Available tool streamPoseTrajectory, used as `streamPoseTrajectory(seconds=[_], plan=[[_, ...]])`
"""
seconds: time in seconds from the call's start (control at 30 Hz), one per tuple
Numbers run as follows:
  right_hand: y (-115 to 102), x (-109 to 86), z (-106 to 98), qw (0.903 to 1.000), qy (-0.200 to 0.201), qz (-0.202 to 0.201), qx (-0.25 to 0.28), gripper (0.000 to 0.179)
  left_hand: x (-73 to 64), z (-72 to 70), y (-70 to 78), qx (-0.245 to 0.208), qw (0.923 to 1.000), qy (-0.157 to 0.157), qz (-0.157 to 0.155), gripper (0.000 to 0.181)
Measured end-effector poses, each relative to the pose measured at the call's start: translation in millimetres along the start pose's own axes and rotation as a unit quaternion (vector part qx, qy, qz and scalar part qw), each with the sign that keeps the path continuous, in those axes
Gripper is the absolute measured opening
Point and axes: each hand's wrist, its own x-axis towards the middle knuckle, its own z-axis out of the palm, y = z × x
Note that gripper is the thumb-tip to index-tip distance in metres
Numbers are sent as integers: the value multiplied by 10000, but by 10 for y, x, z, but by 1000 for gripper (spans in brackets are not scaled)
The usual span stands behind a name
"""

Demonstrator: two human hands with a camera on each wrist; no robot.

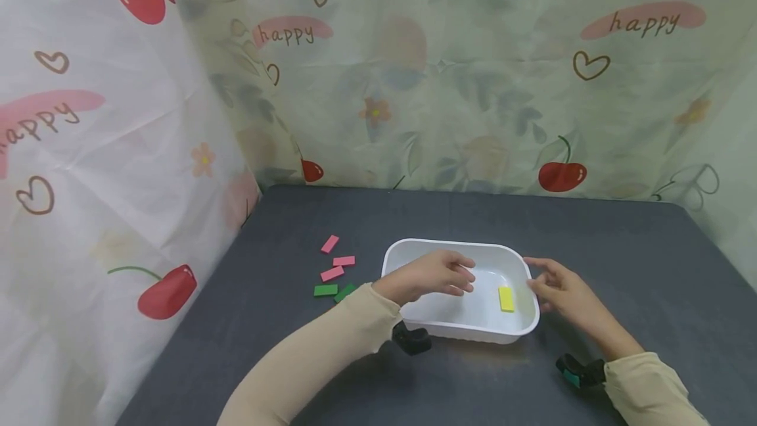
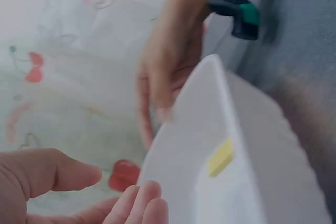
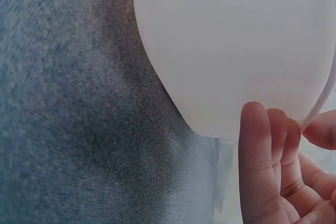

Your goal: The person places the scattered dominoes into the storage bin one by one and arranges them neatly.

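Note:
A white plastic tray (image 1: 449,332) with rounded corners stands on the dark table. One yellow block (image 1: 506,299) lies inside it near the right end, and the left wrist view shows the same block beyond the tray's rim. Over the tray's middle hovers my left hand (image 1: 440,275), fingers loosely bent and nothing between them. My right hand (image 1: 562,291) is at the tray's right end, holding its rim. In the right wrist view, fingers (image 3: 255,150) lie against the outer wall of the tray while another fingertip meets the rim.
Left of the tray lie several small blocks: pink blocks (image 1: 332,273) and green blocks (image 1: 326,290), one partly hidden by the left sleeve. The dark table (image 1: 296,215) ends at a printed cloth (image 1: 378,123) behind and at the left. Both wrists wear black camera mounts (image 1: 412,339).

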Motion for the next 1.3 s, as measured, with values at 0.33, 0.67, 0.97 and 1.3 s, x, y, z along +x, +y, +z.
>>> streamPoseTrajectory(seconds=[0.33,0.67,0.97,1.3], plan=[[6,0,-7,9999,-73,90,51,58,-373,-628,128,352,9949,745,575,39],[26,34,-6,10000,-59,50,49,58,-702,-1212,-41,225,9823,1704,743,39],[31,36,-16,10000,-16,44,10,57,-917,-1396,-326,25,9754,2121,596,41],[27,8,-17,10000,-19,48,-21,58,-875,-1661,-732,-244,9583,2808,470,42]])
